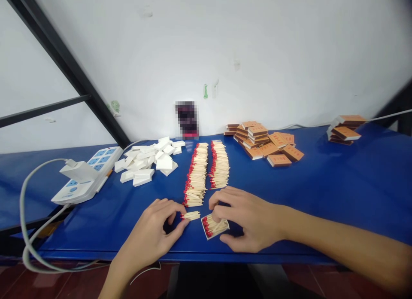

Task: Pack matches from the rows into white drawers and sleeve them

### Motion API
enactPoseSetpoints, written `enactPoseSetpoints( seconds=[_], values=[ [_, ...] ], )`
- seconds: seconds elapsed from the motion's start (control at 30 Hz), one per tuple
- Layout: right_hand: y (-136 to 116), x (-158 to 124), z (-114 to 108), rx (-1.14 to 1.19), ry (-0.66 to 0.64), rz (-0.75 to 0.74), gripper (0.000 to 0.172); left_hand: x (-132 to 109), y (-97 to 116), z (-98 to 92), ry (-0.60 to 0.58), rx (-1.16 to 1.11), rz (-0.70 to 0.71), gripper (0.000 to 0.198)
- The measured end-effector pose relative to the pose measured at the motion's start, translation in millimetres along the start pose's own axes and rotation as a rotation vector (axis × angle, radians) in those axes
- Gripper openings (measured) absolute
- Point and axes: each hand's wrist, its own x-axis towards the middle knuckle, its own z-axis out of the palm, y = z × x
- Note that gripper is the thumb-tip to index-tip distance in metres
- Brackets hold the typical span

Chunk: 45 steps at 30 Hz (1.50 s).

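At the near side of the table (315, 191), the left hand (161, 224) pinches matches (193, 215) lying left-to-right, just left of the tray (204, 230) under the half-open right hand (247, 221).

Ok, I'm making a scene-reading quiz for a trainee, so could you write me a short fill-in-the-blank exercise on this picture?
1. The left hand has the ____ heads of a small bunch of matches between thumb and finger.
2. The right hand is at an open tray holding ____.
3. Beyond the hands, loose matches lie in ____ long rows.
4. The heap of white boxes lies to the ____ of those rows.

Missing words: red; matches; two; left.
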Motion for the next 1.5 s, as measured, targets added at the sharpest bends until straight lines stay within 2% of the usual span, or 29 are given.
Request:
enactPoseSetpoints(
  seconds=[0.07, 0.17, 0.53, 0.83, 1.5],
  values=[
    [0.3, -0.3, 0.6, -0.022, -0.028, -0.009, 0.004, 0.2, -0.3, 0.0, -0.005, -0.004, -0.002, 0.02],
    [1.2, -0.1, 0.9, -0.04, -0.036, -0.009, 0.011, 0.7, 0.0, -0.2, -0.004, -0.008, -0.011, 0.02],
    [2.7, -0.9, 4.4, -0.005, 0.056, -0.011, 0.015, 0.5, -1.7, 0.0, -0.011, -0.004, -0.021, 0.019],
    [4.9, -0.4, 3.4, -0.011, 0.055, -0.01, 0.023, -1.7, -4.3, 2.0, -0.02, 0.011, -0.019, 0.018],
    [4.9, -0.2, 1.8, -0.073, 0.007, -0.031, 0.016, -2.0, -4.5, 1.7, -0.01, -0.014, -0.024, 0.018]
  ],
)
